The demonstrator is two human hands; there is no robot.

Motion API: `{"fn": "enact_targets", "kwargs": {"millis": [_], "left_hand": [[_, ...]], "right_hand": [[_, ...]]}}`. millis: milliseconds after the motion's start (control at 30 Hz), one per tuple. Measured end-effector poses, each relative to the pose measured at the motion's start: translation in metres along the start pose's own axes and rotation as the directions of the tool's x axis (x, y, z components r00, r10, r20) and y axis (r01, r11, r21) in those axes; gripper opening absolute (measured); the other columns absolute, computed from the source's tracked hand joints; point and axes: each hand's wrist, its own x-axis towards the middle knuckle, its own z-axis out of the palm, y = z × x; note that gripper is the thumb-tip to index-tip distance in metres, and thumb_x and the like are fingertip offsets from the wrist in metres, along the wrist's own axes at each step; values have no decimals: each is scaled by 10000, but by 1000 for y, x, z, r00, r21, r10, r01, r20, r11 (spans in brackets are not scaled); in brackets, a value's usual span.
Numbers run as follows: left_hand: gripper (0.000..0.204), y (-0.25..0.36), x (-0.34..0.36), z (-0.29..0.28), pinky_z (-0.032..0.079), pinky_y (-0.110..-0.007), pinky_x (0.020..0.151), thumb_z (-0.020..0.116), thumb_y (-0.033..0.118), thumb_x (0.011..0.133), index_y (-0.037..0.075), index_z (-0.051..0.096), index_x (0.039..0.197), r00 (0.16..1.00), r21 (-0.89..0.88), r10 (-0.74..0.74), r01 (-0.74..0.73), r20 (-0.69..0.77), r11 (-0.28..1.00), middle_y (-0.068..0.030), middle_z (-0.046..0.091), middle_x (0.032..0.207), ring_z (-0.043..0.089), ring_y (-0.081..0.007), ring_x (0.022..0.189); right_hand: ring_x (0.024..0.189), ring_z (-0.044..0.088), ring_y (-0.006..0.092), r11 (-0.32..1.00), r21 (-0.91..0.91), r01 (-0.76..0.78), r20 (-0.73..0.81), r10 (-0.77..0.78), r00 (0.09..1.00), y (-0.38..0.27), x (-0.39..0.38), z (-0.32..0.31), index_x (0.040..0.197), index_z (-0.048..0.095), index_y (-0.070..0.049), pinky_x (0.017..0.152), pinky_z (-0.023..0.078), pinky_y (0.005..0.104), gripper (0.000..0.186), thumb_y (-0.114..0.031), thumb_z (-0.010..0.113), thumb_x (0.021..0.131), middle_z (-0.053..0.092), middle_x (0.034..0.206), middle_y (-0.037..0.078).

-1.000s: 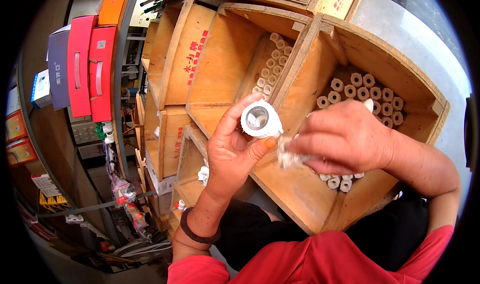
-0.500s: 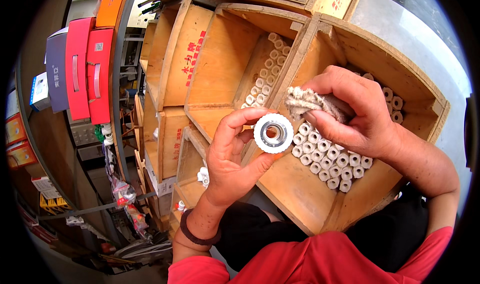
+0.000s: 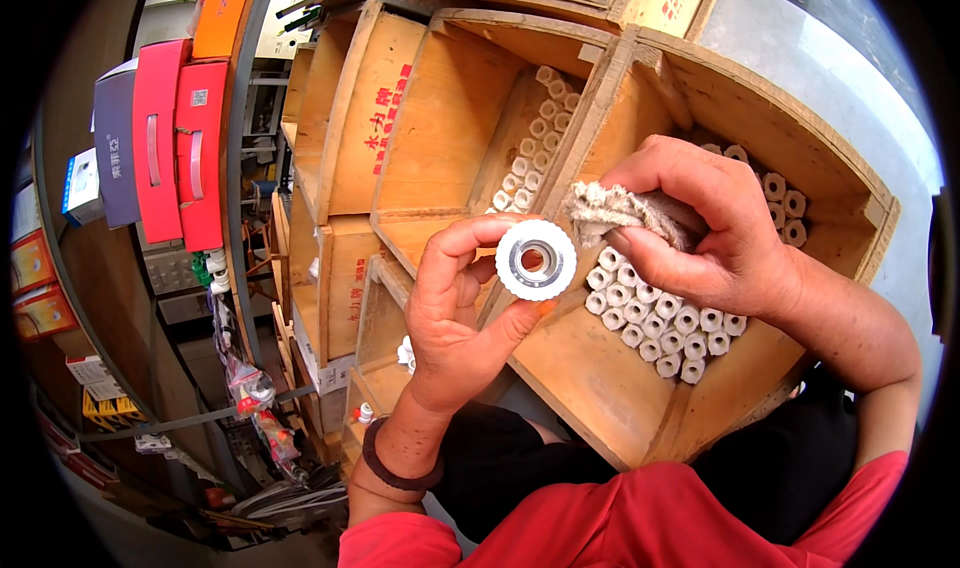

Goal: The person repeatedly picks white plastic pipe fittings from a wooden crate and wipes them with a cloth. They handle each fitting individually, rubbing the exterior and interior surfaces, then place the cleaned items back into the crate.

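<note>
Between the thumb and fingers of my left hand (image 3: 455,303) is a white pipe fitting (image 3: 536,259) with a ribbed rim. Its round opening, with a shiny metal ring inside, faces up toward me. Just to its right, my right hand (image 3: 715,233) pinches a bunched, greyish-white rag (image 3: 625,211); the rag is close to the fitting but apart from it. Below both hands, a wooden box (image 3: 560,373) holds rows of white hexagonal fittings (image 3: 665,326), standing with their holes up. Part of these rows is hidden under my right hand.
Another wooden box (image 3: 440,118) at the upper middle has more white hexagonal fittings (image 3: 530,148). Wooden crates (image 3: 350,258) are stacked left of it. Farther left, red boxes with handles (image 3: 200,158) and a dark box (image 3: 117,148) stand on a shelf.
My left hand has shifted slightly left and up with the fitting, which is now tilted a little differently. The right hand and rag have barely moved.
</note>
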Motion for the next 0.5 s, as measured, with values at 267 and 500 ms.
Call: {"fn": "enact_targets", "kwargs": {"millis": [267, 500], "left_hand": [[540, -3, 0, 0, 462, -356, 989, 713, -90, 764, 20, 472, 1236, 1000, 37, -5, 4, 22, 999, -123, 541, 1239, 555, -213, 1154], [532, -4, 3, 0, 470, -343, 962, 723, -70, 758, 19, 486, 1226, 1000, 27, -3, 3, -14, 1000, -113, 548, 1224, 560, -206, 1144]], "right_hand": [[695, 620, 213, 977, 16, 212, 30, -212, 977, 5, 3, 3, 1016, 646, 2, 616, 472, 289, 258, -80, 676, 773, 642, 845, 97], [741, 657, 236, 978, 141, 151, 95, -165, 982, 0, 3, -1, 1025, 644, -41, 638, 517, 302, 268, -125, 689, 775, 653, 853, 92]]}}
